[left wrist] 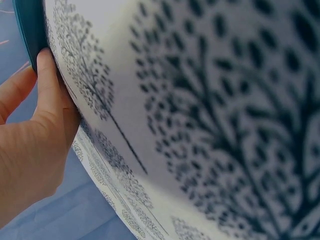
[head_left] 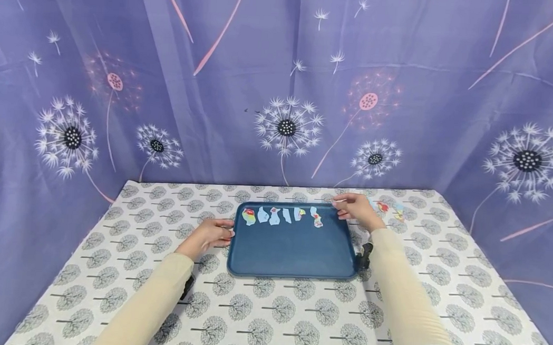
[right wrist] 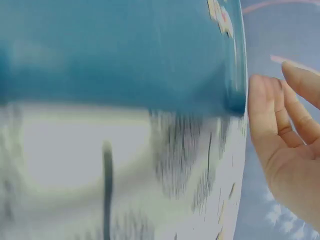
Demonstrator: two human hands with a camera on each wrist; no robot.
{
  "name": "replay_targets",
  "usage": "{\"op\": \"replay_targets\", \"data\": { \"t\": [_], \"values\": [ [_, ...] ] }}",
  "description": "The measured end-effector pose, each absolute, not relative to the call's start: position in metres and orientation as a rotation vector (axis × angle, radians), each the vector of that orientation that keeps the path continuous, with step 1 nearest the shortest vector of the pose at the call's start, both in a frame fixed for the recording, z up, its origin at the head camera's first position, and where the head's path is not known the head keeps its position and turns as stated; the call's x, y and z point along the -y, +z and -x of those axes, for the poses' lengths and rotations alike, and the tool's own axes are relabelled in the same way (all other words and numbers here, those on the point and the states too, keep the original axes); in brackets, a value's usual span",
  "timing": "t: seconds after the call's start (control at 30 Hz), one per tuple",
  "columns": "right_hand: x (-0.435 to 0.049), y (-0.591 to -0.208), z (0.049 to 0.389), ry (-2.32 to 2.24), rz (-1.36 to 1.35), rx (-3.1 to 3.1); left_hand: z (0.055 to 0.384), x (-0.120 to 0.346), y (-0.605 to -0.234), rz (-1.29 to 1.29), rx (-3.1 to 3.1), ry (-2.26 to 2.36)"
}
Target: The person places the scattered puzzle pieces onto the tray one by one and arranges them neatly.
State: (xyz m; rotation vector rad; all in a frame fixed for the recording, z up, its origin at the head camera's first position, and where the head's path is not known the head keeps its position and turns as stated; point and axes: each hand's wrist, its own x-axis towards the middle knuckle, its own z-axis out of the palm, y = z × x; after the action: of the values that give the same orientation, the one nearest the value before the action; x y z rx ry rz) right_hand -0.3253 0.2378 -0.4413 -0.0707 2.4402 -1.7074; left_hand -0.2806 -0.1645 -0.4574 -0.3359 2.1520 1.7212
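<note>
A dark blue rectangular tray [head_left: 295, 253] lies on the table. Along its far side, several torn-looking paper pieces [head_left: 274, 216] form a row, pale blue with red and yellow patches. My left hand [head_left: 209, 235] is at the tray's left edge, its fingertips touching the rim; the left wrist view shows its fingers [left wrist: 46, 80] fairly straight there. At the far right corner hovers my right hand [head_left: 356, 209], fingers loosely bent, with nothing visible between them. In the right wrist view its fingers [right wrist: 262, 107] are beside the tray's corner.
More coloured paper pieces [head_left: 388, 208] lie on the table beyond the right hand. A white tablecloth [head_left: 263, 319] with grey tree prints covers the table. Purple curtains [head_left: 213, 110] with dandelion prints hang behind it and at both sides.
</note>
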Motion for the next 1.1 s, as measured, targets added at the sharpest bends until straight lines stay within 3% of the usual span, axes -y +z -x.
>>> {"op": "replay_targets", "data": {
  "t": [0.57, 1.1],
  "values": [
    [-0.345, -0.443, 0.303, -1.636, -0.179, -2.71, 0.282, 0.166, -0.458, 0.325, -2.143, 1.736],
    [-0.375, -0.46, 0.296, -1.438, -0.34, -2.785, 0.283, 0.165, -0.46, 0.341, -2.159, 1.725]
  ]
}}
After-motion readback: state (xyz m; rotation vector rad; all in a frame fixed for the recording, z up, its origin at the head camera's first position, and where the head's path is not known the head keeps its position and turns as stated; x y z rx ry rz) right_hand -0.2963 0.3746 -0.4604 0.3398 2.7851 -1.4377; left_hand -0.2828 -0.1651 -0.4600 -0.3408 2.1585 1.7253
